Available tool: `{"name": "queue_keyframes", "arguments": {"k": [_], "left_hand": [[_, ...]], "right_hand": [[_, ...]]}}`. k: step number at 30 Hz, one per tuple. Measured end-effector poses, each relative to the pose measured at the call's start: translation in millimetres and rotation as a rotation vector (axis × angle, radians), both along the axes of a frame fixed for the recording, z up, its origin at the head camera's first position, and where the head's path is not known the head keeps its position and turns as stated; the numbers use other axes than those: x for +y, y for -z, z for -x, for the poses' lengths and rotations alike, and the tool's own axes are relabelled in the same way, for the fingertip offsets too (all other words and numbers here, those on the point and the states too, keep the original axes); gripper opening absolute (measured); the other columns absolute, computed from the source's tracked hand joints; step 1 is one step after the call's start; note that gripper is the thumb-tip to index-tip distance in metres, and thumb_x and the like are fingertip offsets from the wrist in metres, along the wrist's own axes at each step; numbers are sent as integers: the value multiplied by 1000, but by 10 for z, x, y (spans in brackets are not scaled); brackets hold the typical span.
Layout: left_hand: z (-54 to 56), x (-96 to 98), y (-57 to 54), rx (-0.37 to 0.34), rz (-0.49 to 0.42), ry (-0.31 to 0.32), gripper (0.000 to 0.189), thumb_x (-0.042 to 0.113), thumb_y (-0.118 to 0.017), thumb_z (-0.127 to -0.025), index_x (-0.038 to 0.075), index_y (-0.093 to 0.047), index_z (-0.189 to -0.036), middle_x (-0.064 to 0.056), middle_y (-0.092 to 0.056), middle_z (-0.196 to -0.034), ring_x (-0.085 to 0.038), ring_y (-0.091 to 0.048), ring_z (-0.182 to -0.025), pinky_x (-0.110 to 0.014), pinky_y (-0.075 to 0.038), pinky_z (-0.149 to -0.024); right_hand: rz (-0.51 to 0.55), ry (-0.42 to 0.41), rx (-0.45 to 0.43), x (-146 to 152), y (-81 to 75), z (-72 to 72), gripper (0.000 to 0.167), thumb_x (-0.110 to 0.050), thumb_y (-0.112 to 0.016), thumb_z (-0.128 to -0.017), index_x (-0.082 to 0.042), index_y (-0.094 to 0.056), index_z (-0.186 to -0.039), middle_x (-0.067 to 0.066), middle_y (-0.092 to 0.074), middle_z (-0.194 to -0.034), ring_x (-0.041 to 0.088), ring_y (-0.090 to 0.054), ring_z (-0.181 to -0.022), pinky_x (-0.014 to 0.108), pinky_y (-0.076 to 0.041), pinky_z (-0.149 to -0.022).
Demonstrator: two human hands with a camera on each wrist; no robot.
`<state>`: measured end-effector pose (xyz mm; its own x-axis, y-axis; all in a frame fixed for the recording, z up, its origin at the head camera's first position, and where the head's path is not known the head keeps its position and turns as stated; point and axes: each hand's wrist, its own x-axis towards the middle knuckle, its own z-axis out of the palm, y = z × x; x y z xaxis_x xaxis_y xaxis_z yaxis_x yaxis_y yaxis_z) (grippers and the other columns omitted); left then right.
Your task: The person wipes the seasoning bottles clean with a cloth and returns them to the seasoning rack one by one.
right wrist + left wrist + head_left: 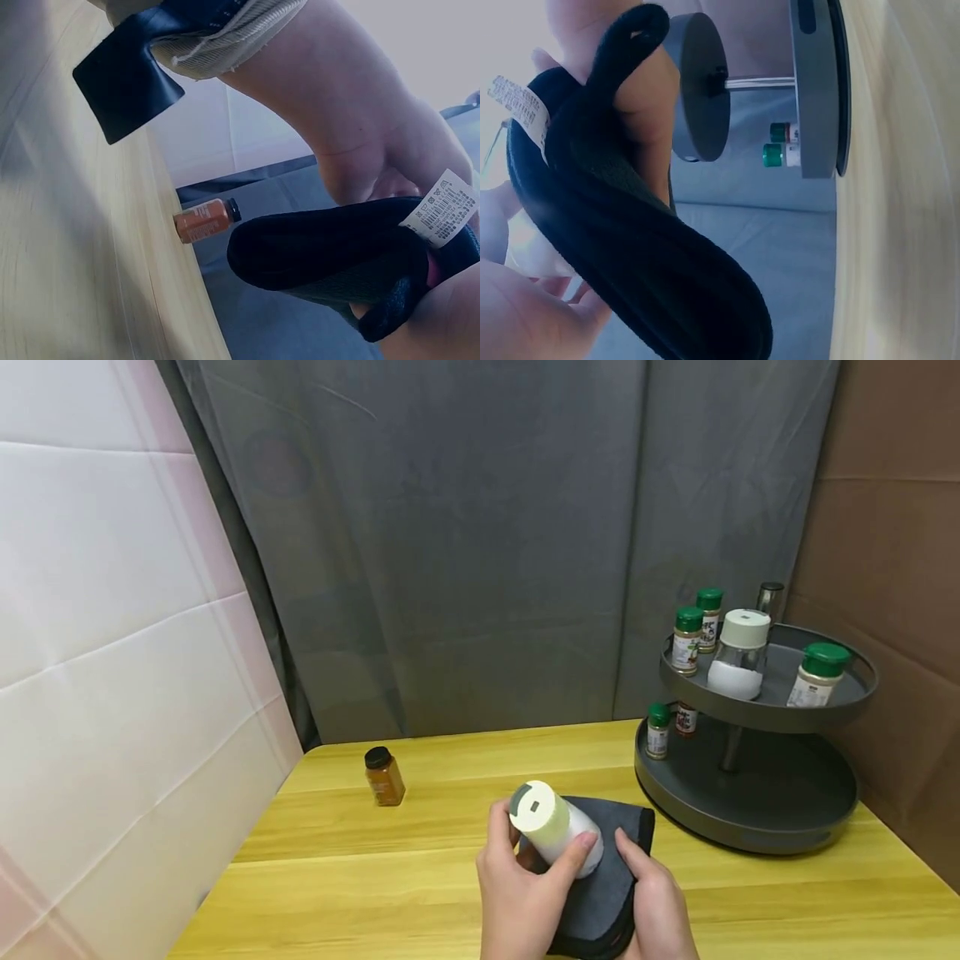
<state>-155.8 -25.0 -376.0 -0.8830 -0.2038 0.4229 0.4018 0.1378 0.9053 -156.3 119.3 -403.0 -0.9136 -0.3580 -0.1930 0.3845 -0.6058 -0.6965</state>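
My left hand (521,881) grips a seasoning shaker (564,833) with a pale cream cap and white contents, thumb on its side. The shaker is tilted, its cap toward the upper left. In my right hand (660,902) is a folded dark grey cloth (606,902) with black edging, the thumb lying on top. The shaker's lower end lies against the cloth in the head view. A white printed label (519,103) and a black loop (630,37) stick out from the cloth in the left wrist view. The cloth hides part of both hands in the wrist views.
A two-tier dark grey turntable rack (750,827) stands at the right. Its upper tier bears green-capped spice jars (685,641) and a white-capped shaker (738,656); its lower tier has small jars (657,732). A black-capped orange-brown spice jar (385,777) stands left on the wooden table (360,893).
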Motion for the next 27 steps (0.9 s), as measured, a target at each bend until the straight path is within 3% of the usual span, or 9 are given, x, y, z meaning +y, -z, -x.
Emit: {"name": "queue_keyframes", "arguments": {"k": [5,12,18,23,27], "left_hand": [[28,-57,-18,-18,-25,-6,67,23,-95,-80,12,-58,-135,-5,-71,-127,-20,-69,-114,-33,-62,-94],[34,-108,-27,11,-30,-34,63,25,-93,-84,10,-58,-135,-9,-70,-127,-21,-70,-113,-36,-65,-89],[-1,-77,-27,25,-40,2,61,24,-95,-82,13,-60,-130,-4,-72,-121,-19,-71,-108,-30,-63,-89],[-29,-42,-43,17,-52,36,59,23,-95,-80,15,-61,-129,0,-74,-121,-17,-71,-110,-28,-62,-90],[0,-56,-23,10,-88,57,62,20,-94,-81,15,-59,-133,-3,-73,-127,-18,-70,-115,-28,-60,-95]], "right_hand": [[18,-38,-2,-7,-10,-1,79,-62,-26,-112,-12,-6,-171,-7,-67,-135,10,-65,-126,42,-46,-122],[-37,27,-14,-46,-36,5,84,-62,-32,-111,-9,-7,-171,0,-56,-149,11,-65,-125,46,-45,-123],[-32,61,34,-62,-41,-6,76,-59,-28,-113,-9,-14,-168,-6,-69,-133,10,-67,-125,42,-50,-118],[-68,128,34,-86,-49,9,72,-58,-27,-114,-9,-20,-166,-7,-67,-135,7,-65,-124,41,-51,-117],[-61,125,42,-82,-32,24,74,-57,-26,-114,-8,-15,-168,-3,-62,-142,9,-65,-125,42,-49,-118]]}}
